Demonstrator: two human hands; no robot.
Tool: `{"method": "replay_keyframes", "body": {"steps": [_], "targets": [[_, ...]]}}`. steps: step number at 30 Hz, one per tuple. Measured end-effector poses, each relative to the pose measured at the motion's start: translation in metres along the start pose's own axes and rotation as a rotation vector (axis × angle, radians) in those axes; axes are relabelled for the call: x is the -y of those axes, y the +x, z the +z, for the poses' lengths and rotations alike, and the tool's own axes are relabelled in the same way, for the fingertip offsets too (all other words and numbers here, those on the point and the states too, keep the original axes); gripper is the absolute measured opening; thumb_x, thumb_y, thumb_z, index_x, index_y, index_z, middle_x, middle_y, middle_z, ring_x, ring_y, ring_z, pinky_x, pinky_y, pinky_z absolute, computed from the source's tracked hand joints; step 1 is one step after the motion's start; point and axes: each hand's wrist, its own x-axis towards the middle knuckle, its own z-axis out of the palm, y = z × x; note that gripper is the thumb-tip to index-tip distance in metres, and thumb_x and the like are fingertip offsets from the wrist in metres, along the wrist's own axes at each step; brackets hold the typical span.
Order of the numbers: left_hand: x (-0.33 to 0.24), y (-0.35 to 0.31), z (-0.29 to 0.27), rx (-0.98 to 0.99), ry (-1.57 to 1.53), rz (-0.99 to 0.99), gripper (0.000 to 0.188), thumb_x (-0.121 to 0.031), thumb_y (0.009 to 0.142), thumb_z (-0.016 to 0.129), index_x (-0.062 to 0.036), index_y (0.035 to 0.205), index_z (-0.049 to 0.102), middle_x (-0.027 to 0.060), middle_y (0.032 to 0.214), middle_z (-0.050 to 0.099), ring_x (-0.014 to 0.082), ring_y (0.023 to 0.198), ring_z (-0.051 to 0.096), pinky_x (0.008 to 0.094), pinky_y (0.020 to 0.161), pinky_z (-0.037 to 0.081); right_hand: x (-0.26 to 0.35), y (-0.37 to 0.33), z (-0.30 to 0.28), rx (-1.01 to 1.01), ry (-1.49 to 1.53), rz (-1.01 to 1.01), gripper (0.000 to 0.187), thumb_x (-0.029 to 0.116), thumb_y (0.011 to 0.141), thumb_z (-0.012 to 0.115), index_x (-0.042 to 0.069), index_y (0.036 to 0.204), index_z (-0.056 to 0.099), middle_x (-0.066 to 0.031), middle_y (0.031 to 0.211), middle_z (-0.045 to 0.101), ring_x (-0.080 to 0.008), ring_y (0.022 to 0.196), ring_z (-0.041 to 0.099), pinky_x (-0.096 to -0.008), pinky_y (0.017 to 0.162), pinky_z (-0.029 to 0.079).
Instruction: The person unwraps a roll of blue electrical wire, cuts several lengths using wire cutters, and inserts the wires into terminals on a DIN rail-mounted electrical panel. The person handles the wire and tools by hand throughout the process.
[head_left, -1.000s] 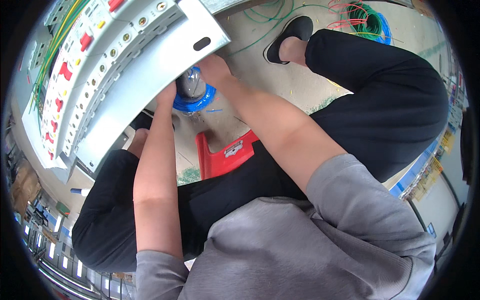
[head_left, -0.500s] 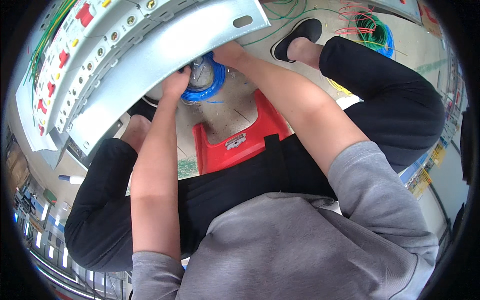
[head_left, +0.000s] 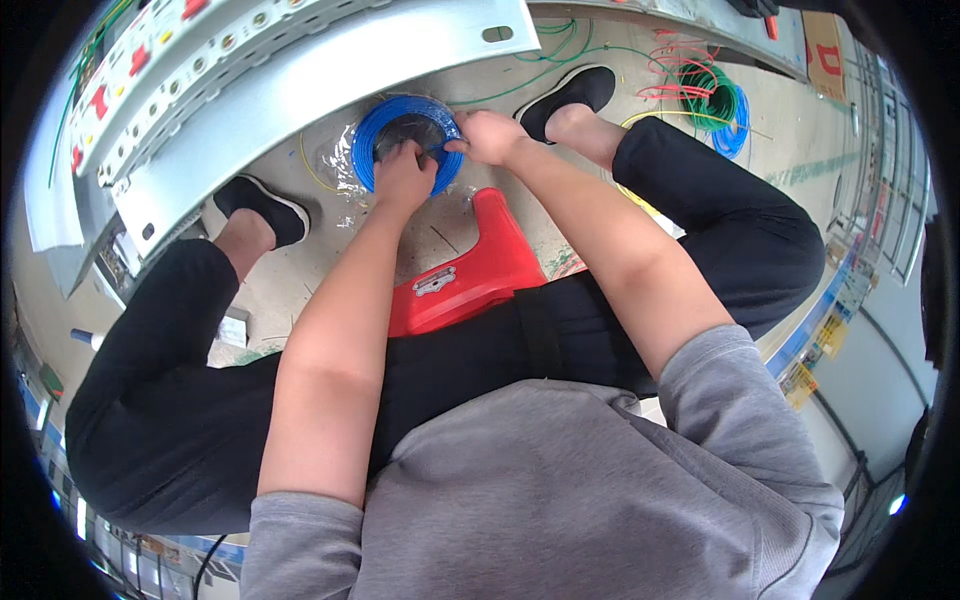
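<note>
A coil of blue wire in clear plastic wrap lies on the floor between my feet. My left hand crosses the coil's near side, its fingers bent over the inner rim into the middle hole. At the coil's right edge my right hand is closed, thumb and fingers pinching the blue wire or its wrap; I cannot tell which. The fingertips of both hands are partly hidden.
A metal panel with a row of breakers overhangs at upper left. The red stool is beneath me. Green wire coils, red wire and another blue coil lie at far right. A cardboard box stands behind.
The blue coil now shows fully, out from under the panel's edge. My left hand has moved right onto it; my right hand has shifted slightly right and nearer. The view has shifted.
</note>
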Motion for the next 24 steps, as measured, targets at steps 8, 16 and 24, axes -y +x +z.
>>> {"method": "replay_keyframes", "body": {"steps": [8,16,24], "targets": [[0.004,-0.019,0.006,0.293,0.218,0.079,0.062,-0.05,0.097,0.059,-0.008,0.142,0.061,0.0188,0.145,0.064,0.033,0.142,0.052,0.0529,0.121,0.028,-0.018,0.042,0.007,0.262,-0.229,-0.306,0.034,0.033,0.096,0.066,0.001,0.091,0.075,-0.0239,0.103,0.075,-0.0429,0.101,0.071,-0.0532,0.089,0.057],[0.03,-0.025,0.028,0.215,0.496,0.162,0.05,-0.042,0.087,0.072,-0.0129,0.127,0.072,0.0128,0.138,0.067,0.0277,0.142,0.052,0.0468,0.12,0.03,-0.028,0.006,-0.002,0.153,-0.062,-0.151,0.026,0.026,0.09,0.068,0.001,0.084,0.072,-0.0215,0.08,0.073,-0.0394,0.076,0.072,-0.0475,0.075,0.058],[0.018,-0.028,0.011,0.15,0.319,0.153,0.048,-0.043,0.091,0.07,-0.0077,0.125,0.071,0.0147,0.132,0.07,0.0272,0.136,0.057,0.0435,0.119,0.031,-0.034,0.003,0.03,-0.06,0.445,0.387,0.035,0.031,0.091,0.076,0.0,0.106,0.067,-0.0201,0.098,0.073,-0.0286,0.088,0.073,-0.0408,0.081,0.059]]}}
